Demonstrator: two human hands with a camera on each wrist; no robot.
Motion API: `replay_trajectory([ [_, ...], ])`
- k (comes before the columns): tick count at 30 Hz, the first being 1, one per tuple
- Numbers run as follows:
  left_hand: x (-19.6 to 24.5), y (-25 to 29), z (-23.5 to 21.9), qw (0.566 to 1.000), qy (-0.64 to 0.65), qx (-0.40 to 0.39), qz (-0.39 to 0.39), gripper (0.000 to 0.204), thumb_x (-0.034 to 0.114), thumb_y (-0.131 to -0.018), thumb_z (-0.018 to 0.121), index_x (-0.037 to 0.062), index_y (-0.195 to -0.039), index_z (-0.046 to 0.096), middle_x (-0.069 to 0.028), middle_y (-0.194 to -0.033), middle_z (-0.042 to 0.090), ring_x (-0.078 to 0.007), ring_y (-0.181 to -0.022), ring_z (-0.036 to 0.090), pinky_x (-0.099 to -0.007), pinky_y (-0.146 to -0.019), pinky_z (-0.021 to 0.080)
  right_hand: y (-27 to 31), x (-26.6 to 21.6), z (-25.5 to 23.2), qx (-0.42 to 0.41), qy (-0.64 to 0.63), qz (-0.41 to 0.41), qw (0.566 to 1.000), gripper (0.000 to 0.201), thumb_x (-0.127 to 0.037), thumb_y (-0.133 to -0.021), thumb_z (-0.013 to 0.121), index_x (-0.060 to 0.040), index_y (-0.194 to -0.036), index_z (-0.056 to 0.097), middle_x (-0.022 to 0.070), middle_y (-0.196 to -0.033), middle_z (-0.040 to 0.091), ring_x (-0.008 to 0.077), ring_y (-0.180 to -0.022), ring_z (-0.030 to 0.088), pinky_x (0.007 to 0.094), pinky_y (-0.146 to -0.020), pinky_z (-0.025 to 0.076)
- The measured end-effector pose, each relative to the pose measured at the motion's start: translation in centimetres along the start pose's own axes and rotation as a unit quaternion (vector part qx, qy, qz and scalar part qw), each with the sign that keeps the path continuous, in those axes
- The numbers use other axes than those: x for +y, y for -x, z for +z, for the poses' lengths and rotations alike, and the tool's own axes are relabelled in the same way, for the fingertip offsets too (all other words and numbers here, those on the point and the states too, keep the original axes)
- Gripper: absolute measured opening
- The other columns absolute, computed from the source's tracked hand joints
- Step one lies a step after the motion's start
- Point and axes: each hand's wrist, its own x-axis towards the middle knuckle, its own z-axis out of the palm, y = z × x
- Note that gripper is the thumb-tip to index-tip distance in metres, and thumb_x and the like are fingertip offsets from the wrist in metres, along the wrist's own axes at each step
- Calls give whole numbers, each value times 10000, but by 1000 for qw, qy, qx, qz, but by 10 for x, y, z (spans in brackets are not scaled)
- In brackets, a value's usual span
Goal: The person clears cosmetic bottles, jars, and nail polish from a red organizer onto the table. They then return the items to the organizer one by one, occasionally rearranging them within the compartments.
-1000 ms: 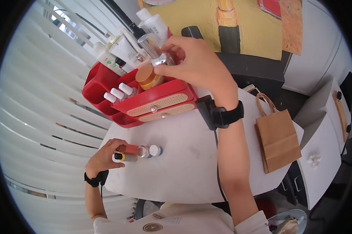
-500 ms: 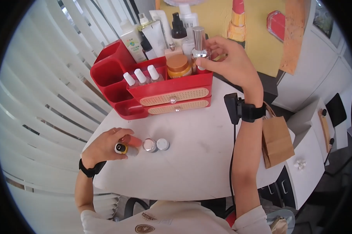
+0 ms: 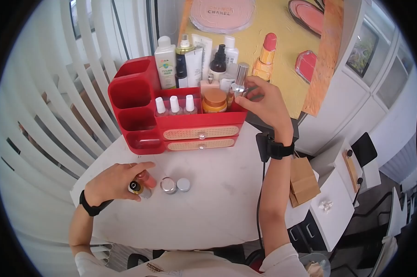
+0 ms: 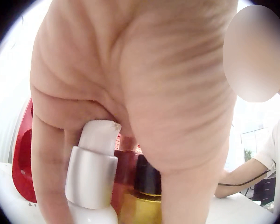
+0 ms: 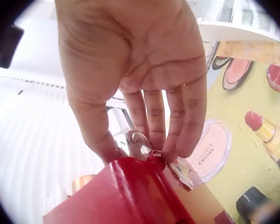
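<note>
My right hand (image 3: 243,90) pinches a clear bottle with a tall silver cap (image 3: 240,76) at the right end of the red organizer's (image 3: 139,106) top tray. The right wrist view shows thumb and fingertips (image 5: 177,151) on the bottle's silver shoulder (image 5: 130,140), just above the red wall (image 5: 130,191). My left hand (image 3: 135,179) rests on the white table (image 3: 217,203) and grips a small cluster of bottles (image 3: 142,183). Up close these are a white one with a silver collar (image 4: 91,172) and a dark-capped gold one (image 4: 147,182).
Two small round silver-lidded jars (image 3: 168,185) (image 3: 183,184) sit right of my left hand. The organizer holds tubes, an orange-lidded jar (image 3: 215,99) and three little white-capped bottles (image 3: 174,105). A brown paper bag (image 3: 303,180) and white cabinet (image 3: 330,203) stand off the table's right edge. Blinds (image 3: 42,92) run along the left.
My right hand has brought the silver-capped bottle down to the organizer's right top compartment. The head view has swung up and back. My left hand keeps its grip on the small bottles.
</note>
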Motion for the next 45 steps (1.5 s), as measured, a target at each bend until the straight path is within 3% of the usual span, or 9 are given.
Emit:
replay_trajectory([
  [8, 16, 10, -9, 997, -53, -30, -41, 1000, 212, -578, 912, 138, -1448, 425, -92, -1187, 620, -287, -1182, 557, -420, -972, 467, 0, 2, 2, 14, -18, -7, 1000, 484, -141, -750, 828, -2, -1161, 613, 112, -1036, 687, 186, -767, 675, 307, -662, 538],
  [10, 27, 13, -8, 970, -166, 161, 72, 945, 289, -605, 895, 98, -1420, 457, -81, -1173, 619, -309, -1166, 544, -444, -982, 452, 0, 2, -1, -3, -21, 14, 1000, 514, -128, -768, 826, 1, -1207, 593, 81, -1052, 639, 150, -793, 643, 280, -674, 519],
  [11, 40, 10, -11, 970, -130, 174, 109, 807, 310, -671, 856, 66, -1356, 506, -74, -1154, 611, -315, -1149, 536, -445, -974, 445, -1, -1, -2, -16, -10, 23, 1000, 521, -127, -771, 824, 1, -1217, 588, 83, -1045, 640, 149, -805, 642, 286, -678, 520],
  [18, 70, -42, 67, 949, -257, 129, 132, 420, 148, -772, 735, 42, -1146, 575, -128, -1067, 629, -283, -1056, 588, -416, -922, 451, -1, 2, -2, -19, -36, 18, 999, 519, -142, -775, 820, -6, -1221, 591, 83, -1042, 637, 150, -813, 633, 282, -692, 518],
  [25, 72, -67, 83, 914, -396, -7, 91, 404, 39, -727, 653, 1, -1118, 556, -149, -978, 622, -270, -949, 633, -367, -858, 476, -1, 7, -7, -33, -56, 9, 998, 480, -221, -818, 766, -20, -1224, 608, 135, -1025, 681, 195, -822, 667, 315, -752, 549],
  [28, 91, -65, 64, 918, -382, -15, 103, 382, 21, -739, 639, -4, -1110, 552, -159, -996, 614, -276, -951, 630, -363, -848, 484, -1, 11, -6, -28, -71, 9, 997, 458, -207, -823, 759, -15, -1212, 614, 134, -1021, 679, 192, -817, 659, 313, -750, 544],
  [37, 152, -131, -31, 901, -220, 317, 198, 420, 25, -802, 677, 45, -1198, 535, -155, -1060, 601, -322, -976, 628, -407, -834, 517, 1, 5, -3, 0, -69, -16, 997, 488, -211, -760, 805, -3, -1165, 628, 158, -1020, 692, 220, -797, 663, 337, -743, 536],
  [40, 154, -138, -41, 926, -149, 319, 139, 403, 43, -802, 704, 69, -1170, 542, -136, -1023, 613, -312, -953, 634, -400, -818, 520, 0, 1, 2, 23, -47, -10, 999, 489, -213, -720, 828, 1, -1118, 642, 174, -965, 704, 254, -790, 674, 346, -742, 534],
  [45, 146, -136, -54, 947, -121, 236, 180, 448, 77, -809, 730, 58, -1194, 501, -121, -986, 620, -293, -930, 628, -402, -809, 514, -2, 3, 0, 27, -24, -21, 999, 500, -252, -707, 834, 11, -1087, 643, 174, -894, 700, 284, -772, 676, 354, -732, 531],
])
